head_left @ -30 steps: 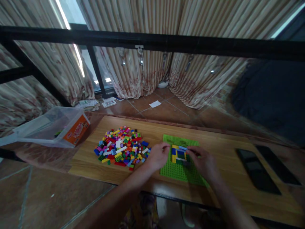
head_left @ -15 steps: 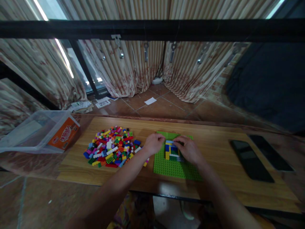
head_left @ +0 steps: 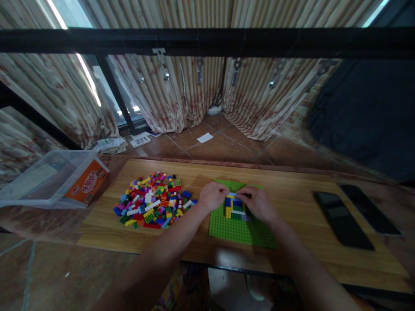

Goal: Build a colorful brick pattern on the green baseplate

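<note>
A small block build (head_left: 229, 211) in yellow, blue, green and pale grey rises from a green studded baseplate (head_left: 223, 233). Along its far edge lies a light blue toy brick (head_left: 231, 195). My right hand (head_left: 259, 205) has thumb and forefinger pinched at the right end of that brick. On the other side, my left hand (head_left: 212, 195) is closed with its fingertips at the far left corner of the build; whatever they hold is hidden. Left of my left hand spreads a heap of loose bricks (head_left: 152, 201) in many colours.
A clear plastic box (head_left: 48, 190) with an orange label stands left of the wooden board (head_left: 103, 224). Two dark phone-like slabs (head_left: 343, 220) lie at the right. A black metal bar (head_left: 207, 42) crosses above, in front of striped curtains (head_left: 181, 90).
The camera view has shifted, then steadied. My left hand has come in closer to the build, its fingertips now near the light blue brick. My right hand stays at the far edge.
</note>
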A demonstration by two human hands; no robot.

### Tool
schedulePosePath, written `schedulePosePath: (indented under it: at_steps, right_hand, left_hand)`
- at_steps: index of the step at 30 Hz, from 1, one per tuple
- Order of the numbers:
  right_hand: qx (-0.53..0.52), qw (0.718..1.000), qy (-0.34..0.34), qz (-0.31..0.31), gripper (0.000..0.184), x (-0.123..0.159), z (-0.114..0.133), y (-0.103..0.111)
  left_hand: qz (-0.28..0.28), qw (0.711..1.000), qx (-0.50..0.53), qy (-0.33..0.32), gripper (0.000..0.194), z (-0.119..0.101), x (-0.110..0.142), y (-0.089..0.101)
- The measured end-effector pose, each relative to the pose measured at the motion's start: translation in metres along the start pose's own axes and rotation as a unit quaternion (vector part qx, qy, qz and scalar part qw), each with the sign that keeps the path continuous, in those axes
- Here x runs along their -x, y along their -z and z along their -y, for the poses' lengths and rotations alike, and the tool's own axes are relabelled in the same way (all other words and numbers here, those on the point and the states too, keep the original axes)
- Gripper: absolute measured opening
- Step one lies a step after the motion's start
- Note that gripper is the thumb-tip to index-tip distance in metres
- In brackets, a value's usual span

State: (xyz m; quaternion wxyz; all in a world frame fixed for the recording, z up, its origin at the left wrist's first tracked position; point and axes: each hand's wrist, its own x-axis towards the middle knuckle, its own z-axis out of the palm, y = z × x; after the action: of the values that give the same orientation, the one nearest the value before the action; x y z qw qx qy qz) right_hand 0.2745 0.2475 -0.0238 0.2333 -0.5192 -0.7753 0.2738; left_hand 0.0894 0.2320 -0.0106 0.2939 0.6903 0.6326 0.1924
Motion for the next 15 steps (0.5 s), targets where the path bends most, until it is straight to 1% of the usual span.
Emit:
schedulePosePath:
  at_steps: [6,10,15]
  right_hand:
    - [-0.028,0.999,-0.007,0.020,0.018,-0.003,-0.007,0.000]
    - [-0.037,0.999,-0.016,0.023,0.017,-0.006,-0.012,-0.001]
    - [-0.032,0.999,-0.013,0.013,0.014,-0.007,-0.006,-0.001]
  left_hand:
    - [0.005,1.000,-0.019,-0.015,0.030,0.003,-0.003,-0.004]
    - [0.012,0.999,-0.032,-0.007,0.030,0.004,-0.003,-0.004]
    - [0.004,0.999,-0.041,-0.007,0.028,-0.001,0.001,-0.002]
